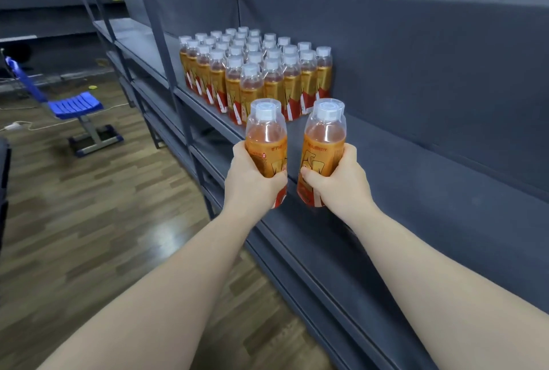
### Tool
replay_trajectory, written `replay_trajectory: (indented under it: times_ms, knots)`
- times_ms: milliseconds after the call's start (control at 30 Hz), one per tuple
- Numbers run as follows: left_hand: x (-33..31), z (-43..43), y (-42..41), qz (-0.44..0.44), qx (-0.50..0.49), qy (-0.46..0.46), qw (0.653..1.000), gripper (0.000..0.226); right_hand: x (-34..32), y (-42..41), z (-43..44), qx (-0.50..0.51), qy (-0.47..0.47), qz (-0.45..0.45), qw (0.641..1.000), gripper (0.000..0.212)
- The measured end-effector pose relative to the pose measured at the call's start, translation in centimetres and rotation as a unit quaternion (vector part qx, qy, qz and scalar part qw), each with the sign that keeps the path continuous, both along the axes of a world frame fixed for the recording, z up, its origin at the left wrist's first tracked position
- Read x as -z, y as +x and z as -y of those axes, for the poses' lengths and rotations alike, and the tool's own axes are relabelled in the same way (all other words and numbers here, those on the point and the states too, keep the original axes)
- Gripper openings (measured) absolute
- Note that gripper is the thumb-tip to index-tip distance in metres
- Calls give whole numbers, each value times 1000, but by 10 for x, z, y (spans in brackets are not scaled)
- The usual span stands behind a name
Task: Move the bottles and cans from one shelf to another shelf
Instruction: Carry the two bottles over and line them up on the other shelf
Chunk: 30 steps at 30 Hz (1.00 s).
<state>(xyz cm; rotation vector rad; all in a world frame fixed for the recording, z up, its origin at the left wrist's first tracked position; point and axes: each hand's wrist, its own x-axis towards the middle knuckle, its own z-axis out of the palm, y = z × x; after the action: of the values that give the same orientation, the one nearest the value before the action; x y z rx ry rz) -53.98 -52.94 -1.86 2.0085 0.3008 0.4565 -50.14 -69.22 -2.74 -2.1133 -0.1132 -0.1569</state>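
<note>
My left hand (251, 182) grips an orange drink bottle (266, 134) with a white cap and gold-red label. In my right hand (341, 182) I hold a second, matching bottle (325, 134). Both bottles are upright, side by side, raised just above the front edge of the dark grey shelf (401, 191). Farther along that shelf stands a packed block of several identical bottles (255, 72) in rows, just beyond the two held ones.
The shelf's back panel (416, 72) rises to the right. Lower shelf boards (208, 161) run beneath. A blue chair (74, 108) stands on the wooden floor (89, 221) at the left, with a white cable (17, 125) near it.
</note>
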Motion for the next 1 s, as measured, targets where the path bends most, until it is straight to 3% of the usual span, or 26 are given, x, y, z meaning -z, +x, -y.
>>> replay_trajectory:
  times_ms: [267, 633, 1000]
  knots:
    - [1, -3, 93, 8, 61, 9, 998, 62, 1, 75, 5, 88, -11, -10, 996, 70]
    - [4, -8, 224, 0, 205, 14, 979, 71, 1, 150, 4, 237, 21, -10, 971, 67]
    - [15, 26, 297, -8, 253, 21, 967, 70, 11, 204, 35, 284, 20, -22, 958, 72]
